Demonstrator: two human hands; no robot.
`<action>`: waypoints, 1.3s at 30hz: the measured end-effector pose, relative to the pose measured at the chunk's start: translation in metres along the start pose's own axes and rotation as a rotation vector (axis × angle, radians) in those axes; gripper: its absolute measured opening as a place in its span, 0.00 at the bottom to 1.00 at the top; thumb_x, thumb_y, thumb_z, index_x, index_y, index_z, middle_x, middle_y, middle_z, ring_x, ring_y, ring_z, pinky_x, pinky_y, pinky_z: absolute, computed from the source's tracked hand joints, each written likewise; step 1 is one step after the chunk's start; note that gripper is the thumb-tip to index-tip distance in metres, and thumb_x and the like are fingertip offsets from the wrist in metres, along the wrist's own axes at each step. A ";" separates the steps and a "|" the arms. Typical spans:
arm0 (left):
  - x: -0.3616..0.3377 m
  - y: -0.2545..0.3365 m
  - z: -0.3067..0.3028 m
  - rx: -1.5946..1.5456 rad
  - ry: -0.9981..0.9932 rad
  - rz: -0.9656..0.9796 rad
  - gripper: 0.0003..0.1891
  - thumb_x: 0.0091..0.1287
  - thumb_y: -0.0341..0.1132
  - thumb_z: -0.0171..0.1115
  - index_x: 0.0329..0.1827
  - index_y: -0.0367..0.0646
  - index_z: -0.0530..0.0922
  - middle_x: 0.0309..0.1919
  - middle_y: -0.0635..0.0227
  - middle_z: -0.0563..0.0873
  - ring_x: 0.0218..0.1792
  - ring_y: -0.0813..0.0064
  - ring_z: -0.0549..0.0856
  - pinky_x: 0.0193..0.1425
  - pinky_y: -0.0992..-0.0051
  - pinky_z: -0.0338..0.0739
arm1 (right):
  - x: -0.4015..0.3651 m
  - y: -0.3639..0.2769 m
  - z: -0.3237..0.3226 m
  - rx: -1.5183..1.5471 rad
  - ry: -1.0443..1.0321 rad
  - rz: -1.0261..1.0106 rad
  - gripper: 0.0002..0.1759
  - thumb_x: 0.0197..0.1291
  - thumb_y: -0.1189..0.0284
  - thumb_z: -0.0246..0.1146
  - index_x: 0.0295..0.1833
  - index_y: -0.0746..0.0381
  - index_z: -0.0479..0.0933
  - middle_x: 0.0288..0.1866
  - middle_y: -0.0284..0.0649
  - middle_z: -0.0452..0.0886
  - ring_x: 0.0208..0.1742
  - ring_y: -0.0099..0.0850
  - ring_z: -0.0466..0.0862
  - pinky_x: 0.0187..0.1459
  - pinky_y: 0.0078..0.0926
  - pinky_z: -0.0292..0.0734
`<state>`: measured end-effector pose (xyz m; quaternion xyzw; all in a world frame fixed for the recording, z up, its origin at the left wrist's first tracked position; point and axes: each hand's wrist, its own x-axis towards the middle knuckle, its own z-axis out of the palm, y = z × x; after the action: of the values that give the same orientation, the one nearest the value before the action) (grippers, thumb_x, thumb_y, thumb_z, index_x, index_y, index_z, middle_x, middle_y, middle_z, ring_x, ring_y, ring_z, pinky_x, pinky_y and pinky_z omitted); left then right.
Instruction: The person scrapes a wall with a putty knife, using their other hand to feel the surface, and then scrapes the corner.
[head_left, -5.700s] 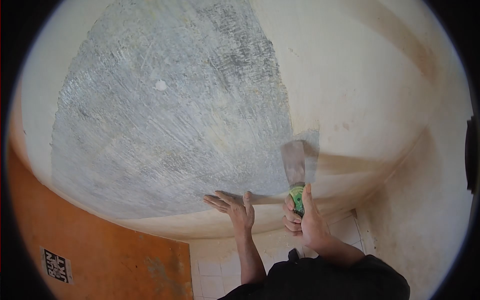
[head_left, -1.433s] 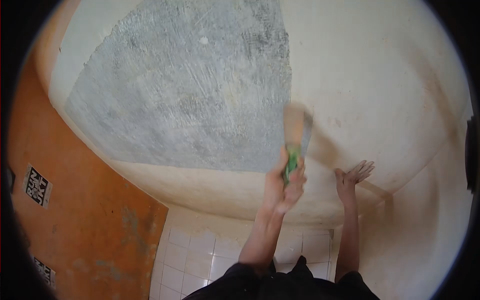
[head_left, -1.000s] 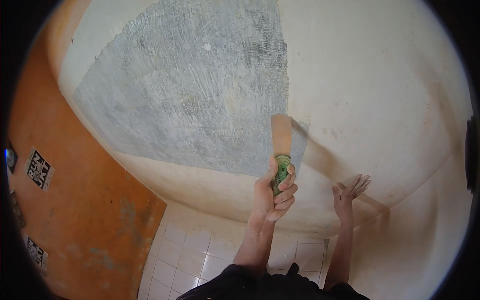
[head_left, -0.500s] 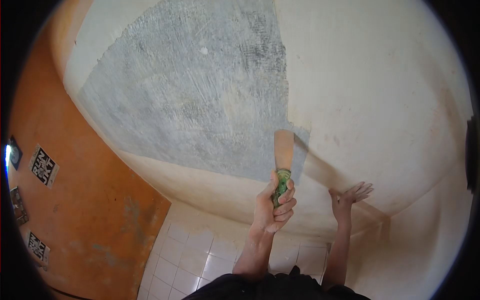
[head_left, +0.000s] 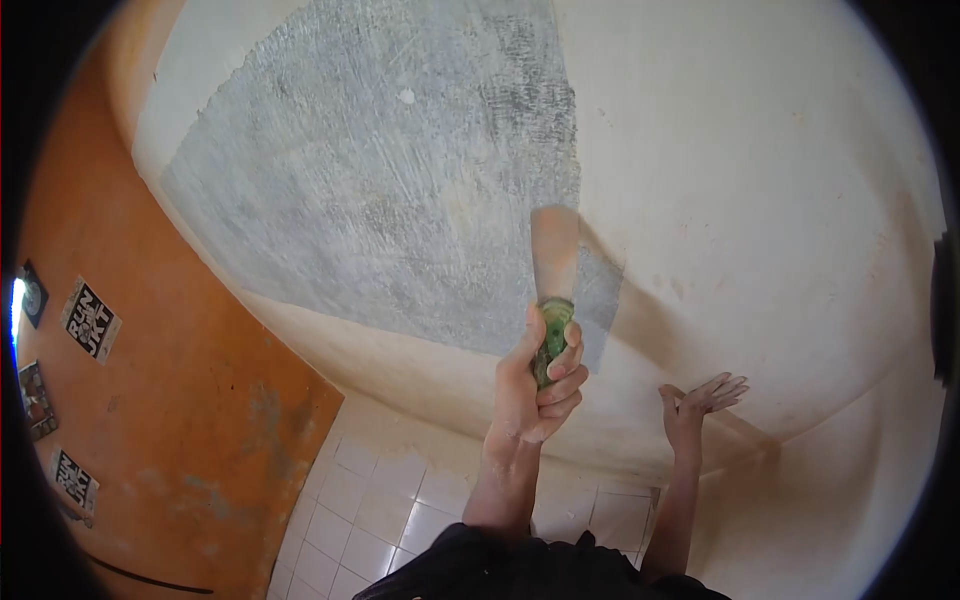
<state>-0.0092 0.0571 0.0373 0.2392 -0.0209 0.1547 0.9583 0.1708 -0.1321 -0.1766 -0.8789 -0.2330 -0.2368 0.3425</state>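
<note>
My left hand (head_left: 540, 385) is wrapped around the green handle of a putty knife (head_left: 555, 250), its thumb along the left side. The wide blade points up the wall, blurred by motion, and overlaps the lower right part of a rough grey patch (head_left: 350, 190). A shadow of the tool falls on the wall to the right. Lower and further right, my right hand (head_left: 692, 408) lies with fingers spread against the pale wall (head_left: 740, 200). Whitish dust marks its fingers.
An orange wall (head_left: 180, 400) meets the pale wall on the left and carries several stickers (head_left: 90, 320). Below are light floor tiles (head_left: 350, 510). At the lower right the pale wall turns at a corner (head_left: 785, 440). A small white spot (head_left: 406, 96) shows in the grey patch.
My left hand has moved the putty knife up the wall and slightly left, further onto the grey patch. My right hand stays in nearly the same place.
</note>
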 end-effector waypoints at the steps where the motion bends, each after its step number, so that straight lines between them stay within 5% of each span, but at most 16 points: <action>1: 0.001 0.001 0.002 0.009 0.025 0.005 0.26 0.74 0.57 0.38 0.40 0.41 0.72 0.18 0.78 0.64 0.10 0.90 0.54 0.08 0.88 0.45 | 0.002 -0.001 0.000 -0.003 0.019 0.009 0.64 0.59 0.49 0.61 0.70 0.74 0.20 0.69 0.75 0.15 0.70 0.65 0.12 0.63 0.67 0.11; 23: -0.013 -0.012 -0.020 -0.067 0.035 -0.112 0.25 0.74 0.56 0.40 0.40 0.40 0.71 0.19 0.78 0.64 0.10 0.90 0.55 0.07 0.88 0.45 | 0.006 -0.003 -0.004 -0.019 0.014 0.010 0.64 0.59 0.50 0.62 0.70 0.72 0.18 0.71 0.68 0.13 0.71 0.59 0.11 0.66 0.60 0.11; 25: -0.012 -0.005 -0.010 -0.066 -0.010 -0.114 0.25 0.74 0.56 0.39 0.39 0.41 0.72 0.19 0.78 0.64 0.10 0.90 0.54 0.07 0.88 0.44 | 0.003 -0.002 -0.004 -0.017 -0.004 -0.008 0.65 0.58 0.46 0.62 0.70 0.76 0.20 0.69 0.75 0.14 0.70 0.66 0.12 0.64 0.67 0.12; 39: -0.006 -0.006 -0.013 -0.053 0.021 -0.108 0.25 0.74 0.56 0.40 0.40 0.40 0.72 0.18 0.78 0.63 0.10 0.90 0.53 0.07 0.88 0.43 | 0.006 0.003 0.000 -0.002 0.042 -0.029 0.67 0.56 0.48 0.65 0.71 0.72 0.19 0.70 0.74 0.14 0.70 0.65 0.12 0.64 0.65 0.11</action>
<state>-0.0140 0.0567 0.0222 0.2128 -0.0020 0.1046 0.9715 0.1773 -0.1327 -0.1743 -0.8706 -0.2380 -0.2604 0.3430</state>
